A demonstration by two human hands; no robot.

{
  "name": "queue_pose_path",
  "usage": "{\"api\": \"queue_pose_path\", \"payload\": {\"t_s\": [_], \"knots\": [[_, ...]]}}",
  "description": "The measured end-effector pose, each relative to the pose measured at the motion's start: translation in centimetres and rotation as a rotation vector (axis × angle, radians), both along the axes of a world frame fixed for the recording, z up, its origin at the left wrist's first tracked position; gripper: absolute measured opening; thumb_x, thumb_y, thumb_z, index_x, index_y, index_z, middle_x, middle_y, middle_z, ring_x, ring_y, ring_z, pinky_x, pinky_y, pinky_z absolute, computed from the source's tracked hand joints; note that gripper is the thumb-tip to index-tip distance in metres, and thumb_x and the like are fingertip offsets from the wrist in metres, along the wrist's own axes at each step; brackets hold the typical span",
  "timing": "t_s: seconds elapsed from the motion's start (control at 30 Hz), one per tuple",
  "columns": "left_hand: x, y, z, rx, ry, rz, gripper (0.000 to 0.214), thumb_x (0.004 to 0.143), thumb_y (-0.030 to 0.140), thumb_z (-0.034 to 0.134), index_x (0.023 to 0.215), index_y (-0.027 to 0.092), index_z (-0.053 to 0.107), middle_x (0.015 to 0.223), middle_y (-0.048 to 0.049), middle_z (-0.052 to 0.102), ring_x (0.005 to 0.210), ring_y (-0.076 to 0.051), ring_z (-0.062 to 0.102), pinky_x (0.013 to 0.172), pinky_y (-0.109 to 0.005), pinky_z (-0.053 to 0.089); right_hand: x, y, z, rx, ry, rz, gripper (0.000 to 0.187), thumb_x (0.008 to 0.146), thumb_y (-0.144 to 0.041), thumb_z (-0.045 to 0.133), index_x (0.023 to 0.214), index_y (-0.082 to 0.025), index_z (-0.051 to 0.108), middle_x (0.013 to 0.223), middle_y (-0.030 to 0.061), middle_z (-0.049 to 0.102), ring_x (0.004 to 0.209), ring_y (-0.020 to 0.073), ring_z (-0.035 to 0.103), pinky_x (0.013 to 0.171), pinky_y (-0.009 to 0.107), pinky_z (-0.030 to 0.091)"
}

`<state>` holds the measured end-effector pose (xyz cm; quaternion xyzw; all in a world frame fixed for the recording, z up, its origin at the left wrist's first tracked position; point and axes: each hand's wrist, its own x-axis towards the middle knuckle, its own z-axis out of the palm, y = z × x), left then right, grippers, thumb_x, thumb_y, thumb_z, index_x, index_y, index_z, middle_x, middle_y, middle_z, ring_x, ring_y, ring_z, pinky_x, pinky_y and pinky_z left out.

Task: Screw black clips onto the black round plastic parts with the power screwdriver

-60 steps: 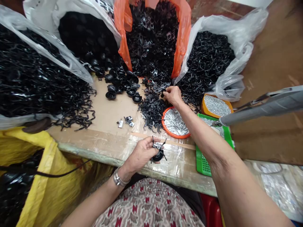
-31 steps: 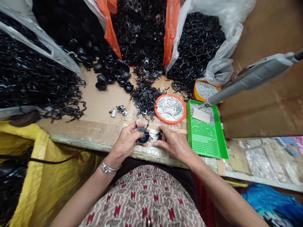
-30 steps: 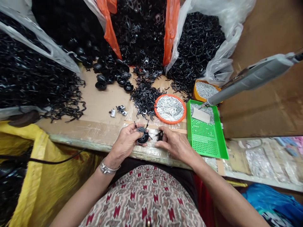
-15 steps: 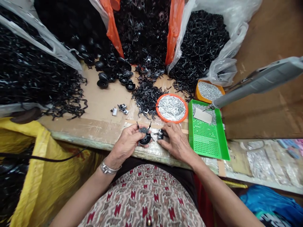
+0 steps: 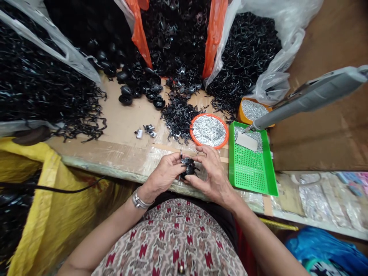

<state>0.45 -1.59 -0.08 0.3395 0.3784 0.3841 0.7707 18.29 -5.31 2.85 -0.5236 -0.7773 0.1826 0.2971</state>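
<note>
My left hand [image 5: 165, 171] grips a round black plastic part [image 5: 189, 168] with small metal-and-black clips attached. My right hand [image 5: 214, 172] has come up against it from the other side, its fingertips on the part's right edge. The fingers hide much of the part, and I cannot tell how the clips sit on it. Just beyond both hands, a loose heap of black clips [image 5: 178, 119] lies on the plastic-covered wooden table [image 5: 135, 153].
Bags of black parts [image 5: 247, 53] crowd the far edge. An orange dish of silver pieces [image 5: 209, 131], an orange tub [image 5: 253, 110] and a green perforated tray [image 5: 250, 165] stand to the right. A grey tool [image 5: 304, 96] hangs above the tray.
My right hand has moved left from the table surface and closed in on the black part. The two hands now meet around it, and the part has shifted slightly right.
</note>
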Motion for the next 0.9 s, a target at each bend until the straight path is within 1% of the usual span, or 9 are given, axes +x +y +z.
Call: {"api": "queue_pose_path", "payload": {"t_s": [0.17,0.27,0.37,0.43,0.57,0.67,0.73,0.8,0.9], "knots": [[-0.2,-0.1,0.0,0.103,0.007,-0.129,0.033,0.08,0.014,0.067,0.11,0.016,0.079,0.1,-0.0047,0.076,0.089,-0.017,0.065,0.082,-0.024,0.047,0.5,-0.1,-0.3,0.004,-0.023,0.004,0.046,0.083,-0.035,0.077,0.124,-0.021,0.062,0.144,0.0179,0.051,0.143,0.0351,0.042,0.117,0.062,0.038],[-0.6,0.0,0.1,0.149,0.048,-0.199,0.037,0.086,0.016,0.061,0.12,0.019,0.076,0.101,-0.0033,0.075,0.087,-0.016,0.062,0.078,-0.023,0.045,0.7,-0.2,-0.2,0.011,-0.037,0.007,0.045,0.083,-0.035,0.076,0.122,-0.02,0.062,0.144,0.0189,0.051,0.143,0.0354,0.042,0.117,0.062,0.038],[-1.1,0.3,0.3,0.191,0.106,-0.28,0.043,0.085,0.014,0.058,0.124,0.02,0.075,0.099,-0.0028,0.074,0.078,-0.015,0.058,0.071,-0.024,0.043,0.7,-0.2,-0.1,0.03,-0.065,0.016,0.045,0.084,-0.035,0.075,0.123,-0.018,0.061,0.144,0.0196,0.052,0.143,0.036,0.042,0.118,0.063,0.038],[-1.3,0.5,0.4,0.214,0.116,-0.333,0.045,0.084,0.013,0.056,0.124,0.019,0.075,0.099,-0.0034,0.074,0.077,-0.016,0.058,0.07,-0.025,0.043,0.6,-0.3,-0.1,0.042,-0.087,0.026,0.046,0.084,-0.034,0.075,0.124,-0.018,0.06,0.144,0.0193,0.052,0.143,0.0363,0.042,0.118,0.063,0.038],[-1.7,0.6,1.1,0.242,0.093,-0.371,0.051,0.081,0.011,0.056,0.129,0.018,0.072,0.109,-0.005,0.073,0.094,-0.02,0.062,0.082,-0.028,0.046,0.6,-0.4,-0.4,0.065,-0.101,0.037,0.044,0.085,-0.033,0.074,0.124,-0.018,0.059,0.142,0.0193,0.054,0.142,0.0361,0.044,0.115,0.062,0.042],[-1.6,0.5,1.6,0.277,0.092,-0.383,0.05,0.082,0.013,0.06,0.132,0.017,0.069,0.121,-0.0064,0.071,0.109,-0.023,0.061,0.093,-0.031,0.047,0.5,-0.5,-0.8,0.084,-0.114,0.042,0.043,0.087,-0.031,0.072,0.125,-0.016,0.058,0.141,0.0203,0.054,0.141,0.0361,0.045,0.114,0.062,0.044],[-1.3,0.4,1.6,0.269,0.089,-0.351,0.044,0.084,0.018,0.064,0.128,0.015,0.07,0.121,-0.0073,0.071,0.113,-0.024,0.06,0.095,-0.032,0.048,0.5,-0.5,-1.0,0.08,-0.114,0.045,0.042,0.088,-0.03,0.07,0.126,-0.017,0.057,0.14,0.0198,0.055,0.14,0.0347,0.047,0.113,0.061,0.045],[-0.9,0.2,1.4,0.228,0.11,-0.295,0.037,0.082,0.02,0.069,0.119,0.014,0.073,0.109,-0.0068,0.073,0.108,-0.023,0.062,0.091,-0.031,0.05,0.2,-0.5,-1.1,0.073,-0.104,0.04,0.042,0.089,-0.029,0.069,0.127,-0.016,0.057,0.138,0.0197,0.056,0.137,0.0335,0.05,0.112,0.059,0.047],[-0.3,-0.1,1.1,0.096,0.11,-0.195,0.032,0.077,0.017,0.073,0.109,0.013,0.075,0.088,-0.0035,0.071,0.084,-0.017,0.065,0.075,-0.026,0.053,-0.3,-0.8,-0.9,0.058,-0.103,0.032,0.044,0.09,-0.03,0.07,0.129,-0.016,0.057,0.14,0.0204,0.055,0.139,0.0342,0.049,0.113,0.059,0.047]]}}
